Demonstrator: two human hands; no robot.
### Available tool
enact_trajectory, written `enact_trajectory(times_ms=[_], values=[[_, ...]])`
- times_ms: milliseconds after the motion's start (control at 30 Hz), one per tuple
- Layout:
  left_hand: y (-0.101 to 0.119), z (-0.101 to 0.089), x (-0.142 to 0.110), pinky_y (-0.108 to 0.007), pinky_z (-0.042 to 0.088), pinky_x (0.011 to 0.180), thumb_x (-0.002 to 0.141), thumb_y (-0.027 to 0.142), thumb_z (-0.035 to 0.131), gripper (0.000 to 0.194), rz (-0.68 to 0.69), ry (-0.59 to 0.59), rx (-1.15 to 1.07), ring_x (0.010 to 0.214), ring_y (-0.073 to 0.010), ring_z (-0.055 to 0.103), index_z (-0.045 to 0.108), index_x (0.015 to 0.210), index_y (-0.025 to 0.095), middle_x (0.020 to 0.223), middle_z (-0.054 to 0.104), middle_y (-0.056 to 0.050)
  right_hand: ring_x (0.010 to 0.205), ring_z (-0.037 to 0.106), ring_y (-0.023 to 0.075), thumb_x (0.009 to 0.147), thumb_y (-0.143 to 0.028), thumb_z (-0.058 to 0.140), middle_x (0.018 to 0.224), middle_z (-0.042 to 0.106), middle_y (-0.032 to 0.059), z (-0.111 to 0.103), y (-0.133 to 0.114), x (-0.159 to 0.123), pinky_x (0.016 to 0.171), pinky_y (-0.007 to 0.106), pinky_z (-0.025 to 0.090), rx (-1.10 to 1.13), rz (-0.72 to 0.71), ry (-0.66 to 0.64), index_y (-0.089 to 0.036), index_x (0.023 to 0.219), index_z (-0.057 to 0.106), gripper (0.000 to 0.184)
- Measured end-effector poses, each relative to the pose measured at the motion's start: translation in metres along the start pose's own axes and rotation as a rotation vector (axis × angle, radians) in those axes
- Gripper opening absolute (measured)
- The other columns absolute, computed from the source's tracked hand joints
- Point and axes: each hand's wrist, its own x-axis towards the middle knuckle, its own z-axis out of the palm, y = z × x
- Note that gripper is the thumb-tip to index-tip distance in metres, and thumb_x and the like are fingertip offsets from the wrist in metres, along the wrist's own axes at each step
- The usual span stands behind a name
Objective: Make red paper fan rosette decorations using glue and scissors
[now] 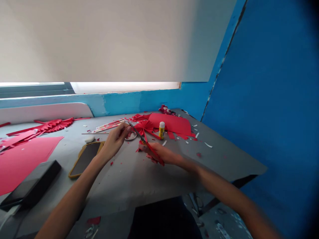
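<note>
My right hand [163,153] is closed on the red handles of a pair of scissors [142,136] whose dark blades point up and left over the grey table [139,176]. My left hand [115,138] is pinched on something small at the blade tips; I cannot make out what. A folded red paper fan [145,125] lies just behind the blades, and a glue stick [161,129] stands upright to its right.
A phone in a yellow case [85,158] lies by my left forearm, with a black box [33,186] at the left. Red paper sheets [22,157] cover the left end, a larger red sheet [174,123] lies at the back. Scraps litter the table. A blue wall [269,99] stands right.
</note>
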Motion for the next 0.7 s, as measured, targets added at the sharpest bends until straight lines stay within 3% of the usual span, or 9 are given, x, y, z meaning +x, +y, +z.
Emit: enact_trajectory(times_ms=[367, 700], values=[[-0.0032, 0.0004, 0.0019, -0.026, 0.037, 0.062, 0.094, 0.040, 0.045, 0.030, -0.019, 0.022, -0.052, 0.065, -0.0139, 0.048, 0.053, 0.074, 0.019, 0.068, 0.052, 0.000, 0.043, 0.047, 0.0070, 0.085, -0.064, 0.048, 0.060, 0.049, -0.0035, -0.0020, -0.0011, -0.0011, 0.038, 0.018, 0.040, -0.008, -0.020, -0.005, -0.018, 0.088, 0.053, 0.047], [-0.0012, 0.0031, 0.0005, -0.025, 0.039, 0.063, 0.090, 0.040, 0.053, 0.022, -0.058, 0.024, -0.168, 0.068, -0.0140, 0.050, 0.059, 0.089, 0.019, 0.075, 0.056, -0.001, 0.044, 0.048, 0.0065, 0.087, -0.062, 0.046, 0.060, 0.051, -0.0016, 0.0002, -0.0022, -0.0007, 0.040, 0.016, 0.035, -0.036, -0.031, 0.058, -0.016, 0.090, 0.056, 0.047]])
